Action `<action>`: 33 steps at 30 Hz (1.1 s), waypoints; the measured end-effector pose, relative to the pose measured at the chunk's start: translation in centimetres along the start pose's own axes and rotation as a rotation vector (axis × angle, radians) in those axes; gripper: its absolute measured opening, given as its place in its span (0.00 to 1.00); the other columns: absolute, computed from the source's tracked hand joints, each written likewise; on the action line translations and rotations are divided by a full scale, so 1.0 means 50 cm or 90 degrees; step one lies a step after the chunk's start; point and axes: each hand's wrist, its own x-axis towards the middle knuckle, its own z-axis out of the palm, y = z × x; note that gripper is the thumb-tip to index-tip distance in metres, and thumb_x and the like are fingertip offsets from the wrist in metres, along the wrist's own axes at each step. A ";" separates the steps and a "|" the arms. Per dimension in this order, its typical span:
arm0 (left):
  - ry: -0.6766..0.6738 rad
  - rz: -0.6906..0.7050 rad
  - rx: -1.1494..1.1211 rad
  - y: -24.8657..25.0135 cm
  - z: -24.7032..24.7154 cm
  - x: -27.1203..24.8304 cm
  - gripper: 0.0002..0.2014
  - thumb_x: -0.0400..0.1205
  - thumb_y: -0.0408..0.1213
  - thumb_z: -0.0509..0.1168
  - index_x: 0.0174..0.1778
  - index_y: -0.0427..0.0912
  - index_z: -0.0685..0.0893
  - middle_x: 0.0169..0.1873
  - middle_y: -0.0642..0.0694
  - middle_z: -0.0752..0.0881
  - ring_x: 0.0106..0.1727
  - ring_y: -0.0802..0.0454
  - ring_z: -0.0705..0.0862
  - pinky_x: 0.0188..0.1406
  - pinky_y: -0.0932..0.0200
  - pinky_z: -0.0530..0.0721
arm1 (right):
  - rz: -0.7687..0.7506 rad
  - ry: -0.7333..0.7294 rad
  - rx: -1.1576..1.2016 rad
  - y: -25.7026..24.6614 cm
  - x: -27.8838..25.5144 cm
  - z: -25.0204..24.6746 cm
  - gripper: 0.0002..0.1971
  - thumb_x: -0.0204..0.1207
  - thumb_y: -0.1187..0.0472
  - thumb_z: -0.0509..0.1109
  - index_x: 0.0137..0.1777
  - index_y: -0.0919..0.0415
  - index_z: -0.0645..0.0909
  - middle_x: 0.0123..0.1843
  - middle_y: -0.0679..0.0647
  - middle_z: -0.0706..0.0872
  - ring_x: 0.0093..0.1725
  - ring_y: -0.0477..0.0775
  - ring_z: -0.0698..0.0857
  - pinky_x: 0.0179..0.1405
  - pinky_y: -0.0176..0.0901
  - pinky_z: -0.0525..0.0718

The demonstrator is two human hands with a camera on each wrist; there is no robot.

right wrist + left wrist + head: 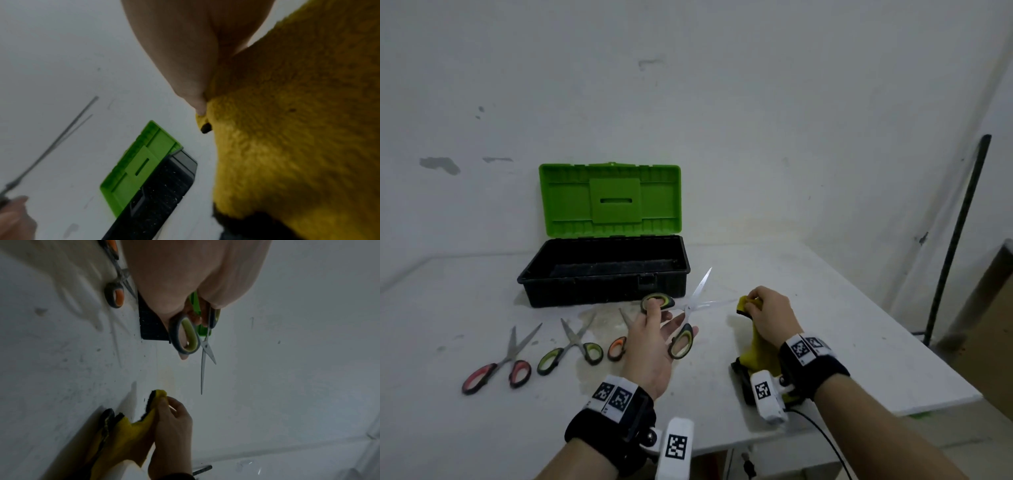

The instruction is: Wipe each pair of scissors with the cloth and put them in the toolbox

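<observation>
Holding the green-handled scissors (683,320) up off the table (859,329) with my left hand (650,349), fingers hooked through the two handle loops and the blades splayed wide apart. My right hand (768,317) is pinching a bunched corner of the yellow cloth (756,349), whose rest trails down to the table near the front edge.

Main worry: those blades are open, and one tip points straight at my right hand, close to it. If I bring the cloth in along the cutting edge instead of the flat, I'd guess it snags, or I nick a finger. Also the grip through the loops looks loose, so a firm wipe could twist the pair out of my fingers.

Room-wise: the toolbox (602,284) sits just behind, lid up, tub looking empty, so dropping in from above should be easy. Three more pairs lie to the left: red scissors (500,363), another green pair (571,346), and the orange scissors (618,346) partly under my left hand. The cloth lies near the table's front right edge, so dragging it could pull it over.
</observation>
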 end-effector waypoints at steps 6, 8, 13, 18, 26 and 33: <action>0.008 -0.005 -0.003 -0.016 -0.002 0.009 0.18 0.89 0.48 0.60 0.63 0.37 0.81 0.54 0.41 0.79 0.60 0.41 0.88 0.43 0.45 0.92 | 0.009 -0.069 -0.184 0.009 -0.048 0.003 0.18 0.82 0.47 0.63 0.69 0.51 0.77 0.66 0.54 0.78 0.67 0.60 0.77 0.67 0.57 0.72; 0.018 -0.002 0.000 -0.023 -0.002 0.010 0.19 0.89 0.48 0.60 0.64 0.36 0.81 0.54 0.41 0.79 0.60 0.42 0.87 0.45 0.44 0.93 | -0.002 -0.050 -0.145 -0.006 -0.091 -0.006 0.19 0.82 0.45 0.63 0.68 0.49 0.78 0.64 0.52 0.80 0.66 0.58 0.78 0.66 0.56 0.71; 0.035 0.008 0.019 -0.047 0.004 0.011 0.17 0.89 0.48 0.59 0.59 0.36 0.83 0.54 0.39 0.81 0.59 0.43 0.89 0.54 0.38 0.90 | -0.038 -0.123 0.149 -0.053 -0.186 0.000 0.16 0.78 0.39 0.67 0.53 0.48 0.86 0.47 0.42 0.89 0.50 0.41 0.85 0.52 0.40 0.84; 0.022 -0.010 0.020 -0.064 0.017 -0.004 0.16 0.90 0.47 0.57 0.61 0.37 0.81 0.52 0.41 0.83 0.59 0.42 0.89 0.50 0.43 0.90 | -0.025 -0.187 0.293 -0.085 -0.209 0.036 0.15 0.77 0.42 0.69 0.45 0.52 0.88 0.41 0.53 0.91 0.40 0.51 0.89 0.45 0.51 0.86; 0.010 0.033 0.129 -0.052 -0.019 0.000 0.09 0.89 0.40 0.61 0.57 0.42 0.85 0.53 0.42 0.86 0.54 0.47 0.86 0.53 0.54 0.85 | -0.022 -0.221 0.347 -0.087 -0.186 0.026 0.11 0.82 0.56 0.69 0.45 0.63 0.87 0.34 0.54 0.89 0.32 0.48 0.85 0.32 0.38 0.79; -0.051 0.037 0.302 -0.004 -0.060 0.012 0.07 0.85 0.37 0.69 0.54 0.39 0.88 0.45 0.44 0.88 0.45 0.49 0.86 0.54 0.51 0.87 | 0.015 -0.231 0.372 -0.103 -0.163 -0.001 0.13 0.83 0.59 0.69 0.46 0.72 0.86 0.28 0.55 0.86 0.27 0.48 0.84 0.29 0.37 0.80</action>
